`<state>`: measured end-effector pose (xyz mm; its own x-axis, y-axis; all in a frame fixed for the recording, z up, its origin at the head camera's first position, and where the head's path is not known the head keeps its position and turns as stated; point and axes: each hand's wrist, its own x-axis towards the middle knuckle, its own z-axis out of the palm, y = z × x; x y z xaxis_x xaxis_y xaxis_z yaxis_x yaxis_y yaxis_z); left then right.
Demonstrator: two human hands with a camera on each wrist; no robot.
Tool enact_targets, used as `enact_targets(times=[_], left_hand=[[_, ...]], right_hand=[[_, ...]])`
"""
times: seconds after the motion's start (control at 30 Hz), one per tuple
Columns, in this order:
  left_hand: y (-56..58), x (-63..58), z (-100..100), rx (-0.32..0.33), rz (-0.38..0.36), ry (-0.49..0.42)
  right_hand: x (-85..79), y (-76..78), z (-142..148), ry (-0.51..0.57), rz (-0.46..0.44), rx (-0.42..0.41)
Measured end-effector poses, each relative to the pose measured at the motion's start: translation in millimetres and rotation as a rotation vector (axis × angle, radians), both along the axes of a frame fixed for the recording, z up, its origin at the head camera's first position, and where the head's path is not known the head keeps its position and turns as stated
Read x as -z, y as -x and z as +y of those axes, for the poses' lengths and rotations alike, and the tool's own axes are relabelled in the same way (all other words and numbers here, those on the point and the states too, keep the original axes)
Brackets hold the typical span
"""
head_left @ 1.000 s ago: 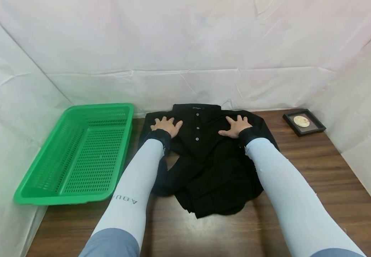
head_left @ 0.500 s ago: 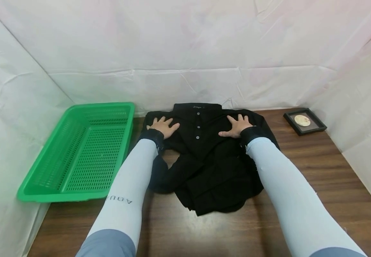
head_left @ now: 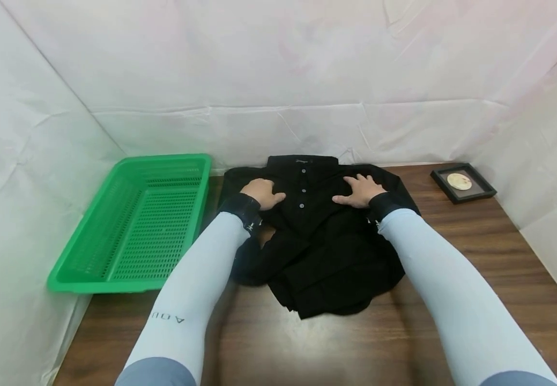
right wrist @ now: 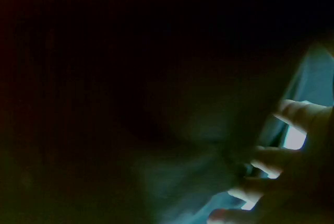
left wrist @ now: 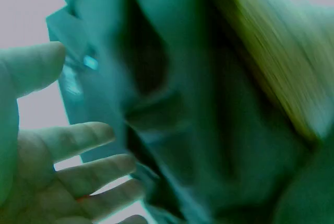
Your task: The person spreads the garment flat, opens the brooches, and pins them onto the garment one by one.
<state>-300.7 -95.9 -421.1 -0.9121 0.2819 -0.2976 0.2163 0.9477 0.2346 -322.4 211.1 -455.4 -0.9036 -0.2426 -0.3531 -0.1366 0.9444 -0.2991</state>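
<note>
A black long-sleeved button shirt (head_left: 328,236) lies front up on the wooden table, collar toward the back wall, lower part bunched. My left hand (head_left: 262,193) is over the shirt's left shoulder area, thumb pointing toward the button row. In the head view its fingertips are hidden; the left wrist view shows its fingers (left wrist: 96,174) extended and apart, with nothing between them. Fingers spread, my right hand (head_left: 362,191) rests on the opposite shoulder area. The right wrist view is mostly dark, showing fingers (right wrist: 305,114) against the cloth.
To the left stands a green plastic basket (head_left: 56,276) with slotted walls, close beside the shirt. A black framed box with a round cream disc (head_left: 459,182) sits at the back right. White sheeting (head_left: 278,64) rises behind the table (head_left: 307,348) and at both sides.
My left hand first slid slightly left, then came back right toward the buttons, its fingers dropping out of the head view. The right hand stays on the shirt. The head view has shifted slightly.
</note>
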Motion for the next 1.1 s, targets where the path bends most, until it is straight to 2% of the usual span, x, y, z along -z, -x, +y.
enact_targets(times=[0.2,0.27,0.4,0.57,0.73,0.87,1.0,1.1], left_hand=[[-31.6,-21.0,15,0.091,0.022,-0.057],[-43.4,-25.7,17,0.113,0.022,-0.072],[-63.9,-27.4,17,0.134,0.058,-0.1],[-85.4,-18.8,12,0.147,0.144,-0.153],[-106.6,-3.8,0,0.12,0.261,-0.235],[-121.7,6.0,-7,0.088,0.33,-0.307],[-136.3,14.7,-4,0.069,0.355,-0.301],[-143.5,20.5,2,0.052,0.366,-0.309]], right_hand=[[-30.3,-16.6,-13,0.138,0.097,-0.157],[-40.1,-27.2,-17,0.172,0.121,-0.217],[-49.7,-53.6,-22,0.215,0.166,-0.344],[-48.4,-91.9,-25,0.235,0.245,-0.426],[-40.3,-124.1,-31,0.225,0.334,-0.471],[-33.8,-143.0,-36,0.181,0.355,-0.504],[-27.9,-159.3,-42,0.141,0.375,-0.533],[-23.2,-168.6,-48,0.149,0.374,-0.553]])
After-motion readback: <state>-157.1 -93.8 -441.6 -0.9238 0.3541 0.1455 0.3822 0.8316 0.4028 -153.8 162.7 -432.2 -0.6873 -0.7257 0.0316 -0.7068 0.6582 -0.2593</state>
